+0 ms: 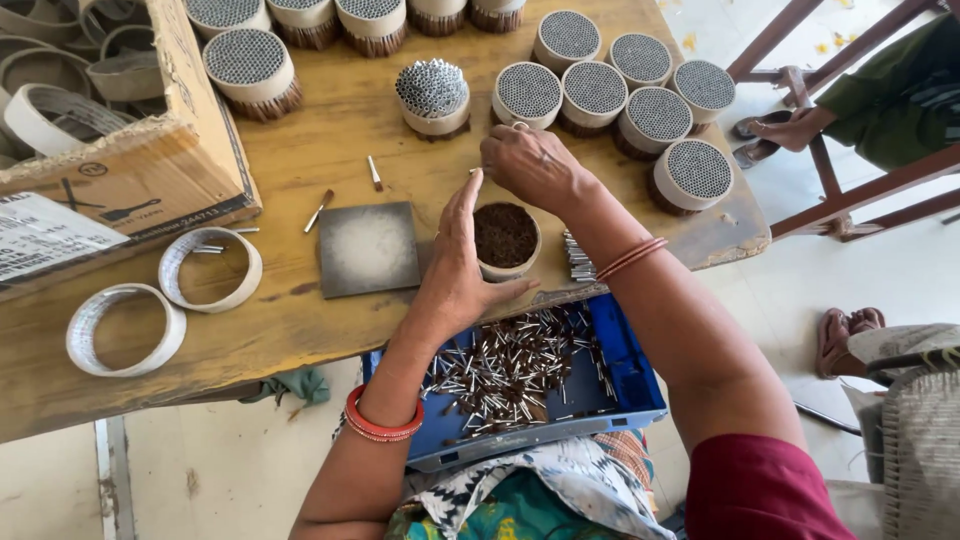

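My left hand [458, 262] cups the near and left side of a round paper ring packed with thin brown-tipped sticks [505, 238], which stands on the wooden table [300, 160]. My right hand [535, 165] hovers over its far edge, fingers pinched on a small stick. A blue tray [625, 360] of several loose silver sticks lies on my lap below the table edge. A small row of silver sticks [578, 256] lies to the right of the ring.
Several filled round bundles [660, 115] stand at the back and right. A dark square tile [368, 248], two loose sticks [374, 172], two empty white rings [210, 268] and a cardboard box of rings [120, 110] lie at the left. A seated person's foot [790, 128] is at the right.
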